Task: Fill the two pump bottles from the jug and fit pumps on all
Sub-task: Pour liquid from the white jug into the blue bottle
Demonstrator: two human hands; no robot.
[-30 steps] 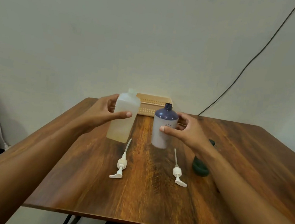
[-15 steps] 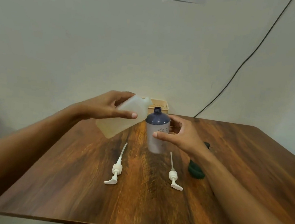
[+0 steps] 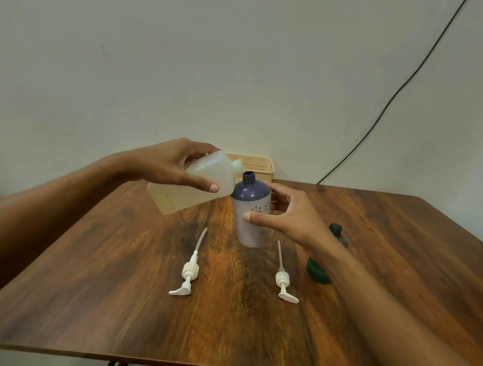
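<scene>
My left hand (image 3: 175, 164) grips a translucent jug (image 3: 184, 195) holding pale yellowish liquid, tilted so its spout points right, close beside the open neck of a blue-and-white bottle (image 3: 250, 211). That bottle stands upright mid-table, and my right hand (image 3: 286, 215) is wrapped around its right side. A dark green bottle (image 3: 319, 271) lies on the table behind my right forearm, partly hidden. Two white pumps lie flat nearer to me: one on the left (image 3: 188, 273), one on the right (image 3: 282, 282).
A beige slotted basket (image 3: 259, 166) sits at the table's far edge against the wall. A black cable (image 3: 397, 89) runs down the wall to the table's back. The wooden table (image 3: 216, 331) ends near me at its front edge.
The jug went from upright to steeply tilted, its spout brought over to the blue bottle's neck. My right hand stayed on the blue bottle.
</scene>
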